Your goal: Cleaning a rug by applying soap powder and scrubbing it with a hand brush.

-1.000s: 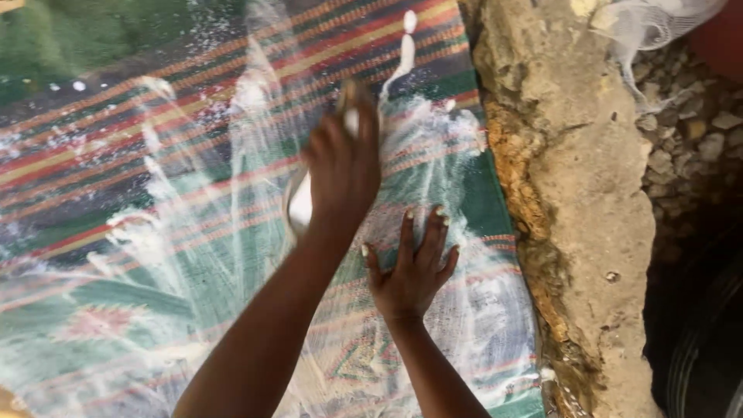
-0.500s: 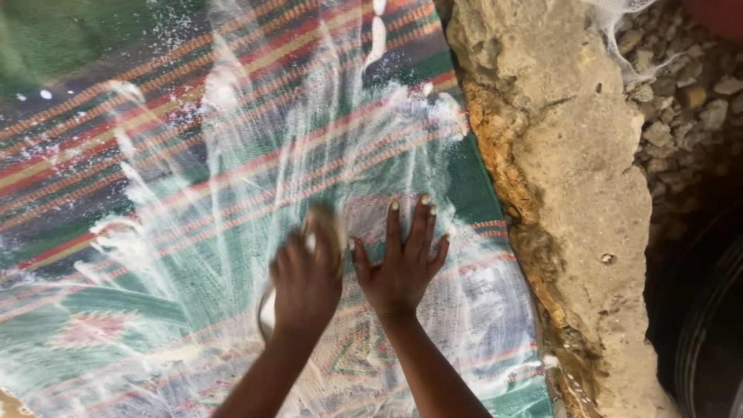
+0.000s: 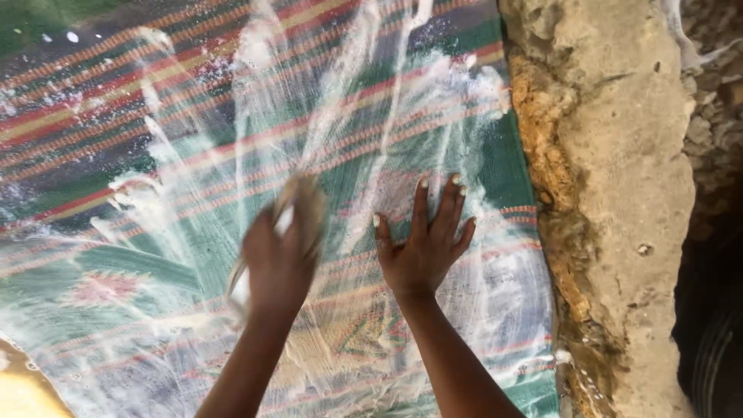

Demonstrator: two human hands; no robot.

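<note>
Head view: left hand (image 3: 280, 259) grips brush (image 3: 298, 213) on soapy mat (image 3: 139, 255)

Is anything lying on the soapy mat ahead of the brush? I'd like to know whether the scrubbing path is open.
Nothing visible does. The left hand grips the brush on the mat; the right hand presses flat beside it, off to the side.

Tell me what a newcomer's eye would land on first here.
First, the striped green and red mat, streaked with white soapy foam across the middle. Then the two hands: the left hand grips a scrubbing brush and the right hand lies flat on the mat. A rough stone slab borders the mat's right edge.
</note>
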